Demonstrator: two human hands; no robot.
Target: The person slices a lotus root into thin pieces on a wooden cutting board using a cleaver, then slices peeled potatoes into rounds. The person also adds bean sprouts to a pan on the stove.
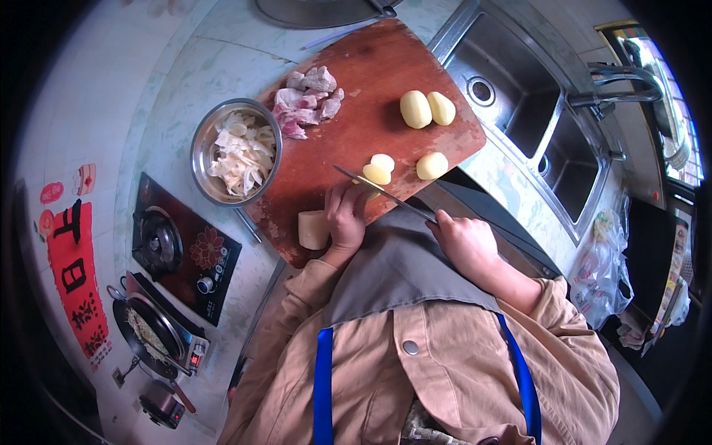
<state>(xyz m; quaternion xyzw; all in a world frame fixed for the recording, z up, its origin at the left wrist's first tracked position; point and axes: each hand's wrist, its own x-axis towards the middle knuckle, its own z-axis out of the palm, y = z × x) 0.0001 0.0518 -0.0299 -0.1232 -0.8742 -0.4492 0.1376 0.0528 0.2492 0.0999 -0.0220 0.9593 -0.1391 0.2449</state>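
My right hand (467,242) grips a kitchen knife (397,201) by its handle, the blade slanting up and left across the wooden cutting board (384,67). Bent fingers of my left hand (346,217) press on a peeled potato (371,191), mostly hidden behind the blade and those fingers. Just beyond the blade lie cut potato slices (378,172). Beside my left wrist stands a pale, thick cylindrical vegetable piece (312,229). One peeled potato (432,166) rests near the board's right edge, and two more potatoes (416,109) lie farther back.
Chunks of raw meat (308,100) lie at the board's back left, by a metal bowl (194,150) of sliced white vegetable. A double sink (539,150) is on the right. Leftward are a gas hob (189,256) and a pan (177,328) with food. A plastic bag (598,278) hangs right.
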